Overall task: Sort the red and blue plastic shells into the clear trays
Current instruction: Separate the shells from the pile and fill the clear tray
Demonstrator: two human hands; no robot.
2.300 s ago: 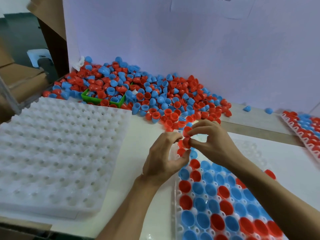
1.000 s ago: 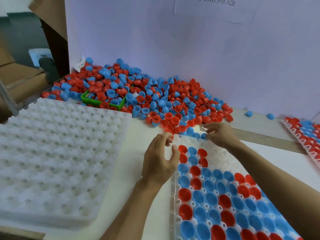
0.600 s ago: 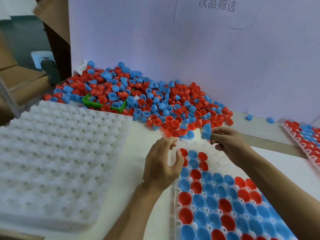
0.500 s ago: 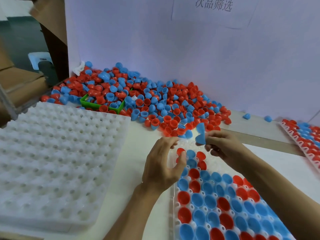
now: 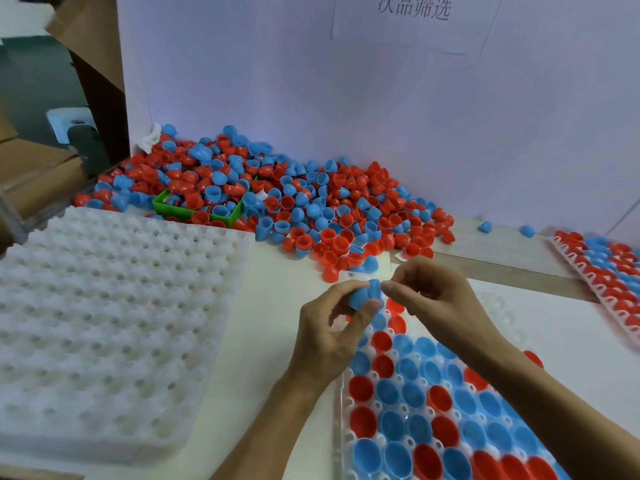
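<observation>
A stack of empty trays [image 5: 104,323] fills the frame's left. A heap of shells [image 5: 277,202] lies upper centre against the wall [image 5: 381,98]. A part-filled tray [image 5: 433,410] sits lower right, both hands above its far end.

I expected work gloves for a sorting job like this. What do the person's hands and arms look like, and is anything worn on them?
Nothing is worn that the head view shows. The left hand and right hand are bare, with no gloves. Both forearms are bare too, with no sleeves or watch in sight as far as the picture's lower edge. A small glint shows on one right finger; whether it is a ring I cannot tell.
</observation>
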